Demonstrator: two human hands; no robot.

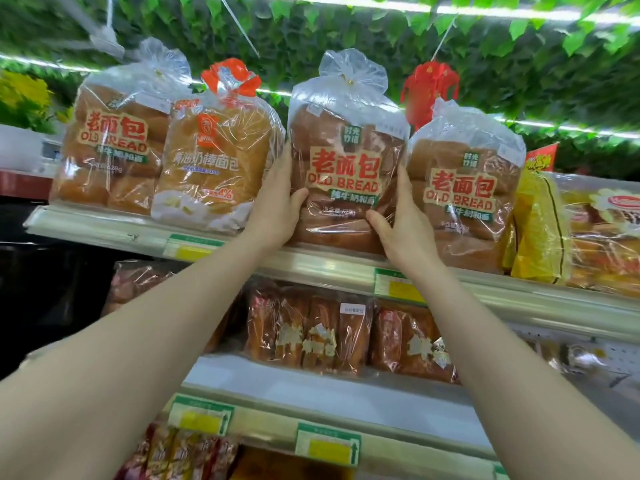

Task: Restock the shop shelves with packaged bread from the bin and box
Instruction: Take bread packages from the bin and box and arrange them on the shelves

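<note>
Both arms are up at the top shelf (pixel 322 264), and the bag of Old Bread (pixel 346 150) stands directly between the two hands, upright, its long axis running from the shelf edge to the tied plastic neck above the fingertips. The left hand (pixel 277 202) clasps the bag's left flank, fingers lying up along the side and thumb hooked across the front. The right hand (pixel 401 223) mirrors it on the other flank, a little lower, thumb pressed onto the front near the base. Neither hand is nearer than the other; the bag is shared evenly. Its bottom appears to sit at the shelf's front lip, so I'd guess what remains is a push straight away from the palms. Just outside the left hand's knuckles leans a butter bread bag (pixel 214 161), and just outside the right hand stands another Old Bread bag (pixel 464 195), so the slot is snug and the fingers have little room to slide out.
</note>
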